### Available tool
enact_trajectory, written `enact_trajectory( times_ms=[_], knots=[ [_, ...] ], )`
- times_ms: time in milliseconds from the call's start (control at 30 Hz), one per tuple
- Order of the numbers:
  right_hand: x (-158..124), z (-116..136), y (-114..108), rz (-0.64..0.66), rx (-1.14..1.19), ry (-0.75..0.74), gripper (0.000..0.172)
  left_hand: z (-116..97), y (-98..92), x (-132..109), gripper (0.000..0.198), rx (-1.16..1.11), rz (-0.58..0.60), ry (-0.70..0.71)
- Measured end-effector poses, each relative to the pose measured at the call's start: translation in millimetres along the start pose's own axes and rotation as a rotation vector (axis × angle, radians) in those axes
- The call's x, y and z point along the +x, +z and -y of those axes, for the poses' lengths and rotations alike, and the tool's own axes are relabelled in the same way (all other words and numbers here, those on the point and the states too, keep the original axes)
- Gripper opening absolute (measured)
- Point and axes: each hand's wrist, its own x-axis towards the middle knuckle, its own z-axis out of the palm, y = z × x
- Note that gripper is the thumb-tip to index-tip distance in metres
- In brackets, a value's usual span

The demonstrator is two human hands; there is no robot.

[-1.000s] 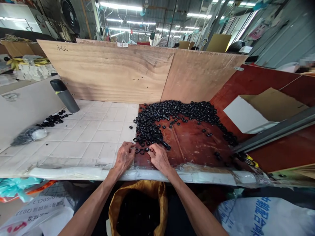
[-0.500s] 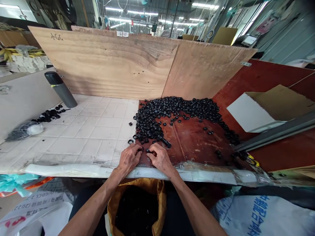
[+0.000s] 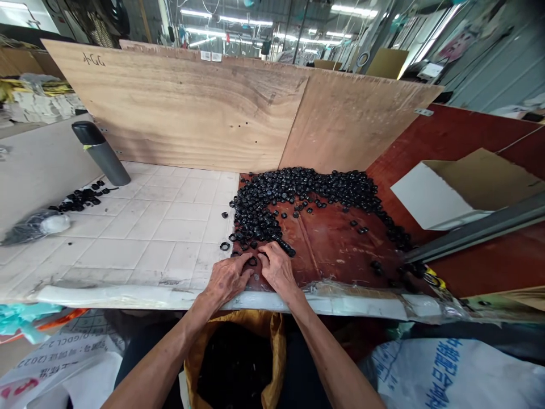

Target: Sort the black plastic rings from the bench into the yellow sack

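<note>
Near the table's front edge, my left hand (image 3: 230, 277) is closed, its fingertips at a small black plastic ring (image 3: 252, 261). Just to the right, my right hand (image 3: 277, 268) has its fingers bent and pressed together close to that same ring. What lies under its fingertips is hidden. Ahead of both hands spreads a heap of small black rings (image 3: 298, 184), curving to the right over the red-brown board (image 3: 323, 250). A short stack of joined rings (image 3: 286, 246) lies beside my right fingers. One loose ring (image 3: 224, 246) rests left of the heap.
An orange-yellow sack (image 3: 277, 363) with dark contents stands open below the table edge. A grey bottle (image 3: 106, 159), black pieces (image 3: 83, 199) and a plastic bag (image 3: 32, 225) are at left. Plywood (image 3: 191, 113) closes the back. A white box (image 3: 430, 196) is at right.
My right hand has shifted slightly forward and its fingers have closed in. The ring between the hands now shows its open round face at my left fingertips. The view has tilted slightly.
</note>
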Motion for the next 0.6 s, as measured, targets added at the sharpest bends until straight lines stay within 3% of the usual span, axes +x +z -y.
enact_trajectory(
  times_ms=[133,300,400,600],
  knots=[
    [-5,6,-9,0.051,0.152,0.029,0.023,-3,-0.5,3,0.028,0.062,0.046,-0.017],
    [-6,11,-17,0.064,0.352,0.091,0.007,-1,-1.9,0,0.02,0.096,0.02,0.013],
    [-6,12,-17,0.033,0.51,0.142,0.003,0,-2.2,-3,0.019,0.05,-0.014,0.042],
    [-6,13,-16,0.091,0.573,0.099,0.008,3,-4.5,-5,0.024,-0.184,-0.07,0.066]
  ],
)
